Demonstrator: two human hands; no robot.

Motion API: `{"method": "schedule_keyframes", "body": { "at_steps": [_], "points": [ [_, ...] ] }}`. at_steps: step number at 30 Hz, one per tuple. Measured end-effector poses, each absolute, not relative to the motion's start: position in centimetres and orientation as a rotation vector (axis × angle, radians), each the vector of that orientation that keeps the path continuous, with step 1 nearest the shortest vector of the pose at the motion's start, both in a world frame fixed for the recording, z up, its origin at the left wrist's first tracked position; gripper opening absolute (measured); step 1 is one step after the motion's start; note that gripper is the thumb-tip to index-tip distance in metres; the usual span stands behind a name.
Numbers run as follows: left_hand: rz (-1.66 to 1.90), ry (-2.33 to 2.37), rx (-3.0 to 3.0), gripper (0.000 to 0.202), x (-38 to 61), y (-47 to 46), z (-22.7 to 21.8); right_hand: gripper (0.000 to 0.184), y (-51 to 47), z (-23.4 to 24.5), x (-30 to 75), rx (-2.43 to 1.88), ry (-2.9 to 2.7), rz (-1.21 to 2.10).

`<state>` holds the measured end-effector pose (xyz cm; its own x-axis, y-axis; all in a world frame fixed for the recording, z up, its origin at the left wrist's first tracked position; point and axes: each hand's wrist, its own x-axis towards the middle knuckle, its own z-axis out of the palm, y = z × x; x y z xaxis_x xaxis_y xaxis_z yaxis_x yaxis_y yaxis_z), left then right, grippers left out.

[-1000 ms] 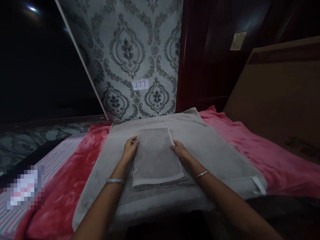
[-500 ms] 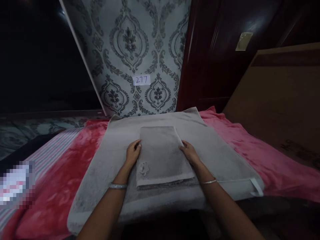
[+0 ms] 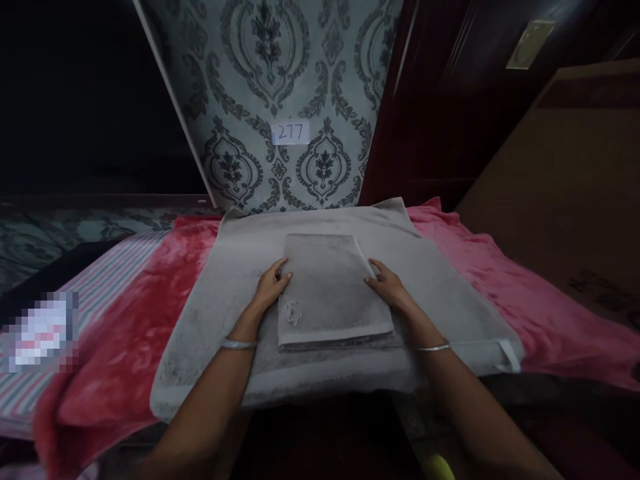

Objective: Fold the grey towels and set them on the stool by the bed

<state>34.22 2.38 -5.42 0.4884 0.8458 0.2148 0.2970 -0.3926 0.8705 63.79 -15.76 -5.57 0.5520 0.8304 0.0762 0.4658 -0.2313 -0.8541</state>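
Observation:
A folded grey towel [image 3: 333, 287] with a small raised flower motif at its near left corner lies flat on a larger spread grey towel [image 3: 210, 333]. My left hand [image 3: 273, 283] is at the folded towel's left edge, thumb and forefinger apart, the thumb tip touching or just over the edge. On the opposite side, my right hand [image 3: 388, 283] has its thumb and fingers spread beside the right edge. Whether those fingertips touch the cloth I cannot tell. Neither hand grips the towel. A bracelet circles each wrist.
Under the spread towel lies a red and pink plush blanket [image 3: 125, 340]. Striped cloth [image 3: 115, 267] and a blurred-out item [image 3: 43, 333] are at the left. Behind stand a patterned wall with a "277" label [image 3: 291, 132], a dark screen [image 3: 90, 100] and a cardboard panel [image 3: 570, 200].
My hands have moved slightly outward from the folded towel's edges, the right one more clearly. The view has tilted down, so everything sits higher. The towel keeps its folded shape.

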Motion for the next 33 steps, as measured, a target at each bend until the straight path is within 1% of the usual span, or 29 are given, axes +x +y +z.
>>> {"method": "schedule_keyframes", "body": {
  "at_steps": [3,6,8,10,14,16,18,21,25,28,33],
  "points": [
    [0.838,0.97,1.948,0.065,34.2,2.3,-5.4,0.06,-15.9,-6.1,63.9,-1.943,-1.087,0.437],
    [0.823,0.978,1.9,0.072,34.2,2.1,-5.3,0.06,-15.7,-6.4,63.9,-1.978,-1.104,0.45],
    [0.817,0.936,1.863,0.08,34.1,2.2,-5.3,0.063,-15.6,-6.5,63.8,-1.976,-1.108,0.459],
    [0.812,0.87,1.863,0.083,34.2,2.3,-5.5,0.069,-15.7,-6.6,63.6,-1.938,-1.104,0.452],
    [0.876,0.78,1.893,0.079,34.6,2.5,-5.8,0.082,-16.7,-6.8,62.8,-1.811,-1.087,0.493],
    [0.915,0.788,1.909,0.075,34.8,2.5,-5.8,0.084,-17.6,-6.7,62.7,-1.746,-1.113,0.546],
    [0.937,0.811,1.926,0.072,34.9,2.5,-5.7,0.082,-18.3,-6.4,62.7,-1.73,-1.139,0.565],
    [0.931,0.845,1.935,0.07,34.9,2.4,-5.6,0.079,-19.1,-6.2,62.9,-1.847,-1.158,0.505],
    [0.887,0.883,1.875,0.073,34.7,2.5,-5.6,0.08,-18.7,-6.0,63.4,-2.016,-1.274,0.419],
    [0.867,0.886,1.84,0.075,34.7,2.6,-5.6,0.079,-16.8,-4.9,64.1,-2.128,-1.305,0.351],
    [0.881,0.879,1.858,0.079,34.9,2.5,-5.8,0.058,-11.6,-2.5,64.8,-2.242,-1.196,0.26]
  ]
}}
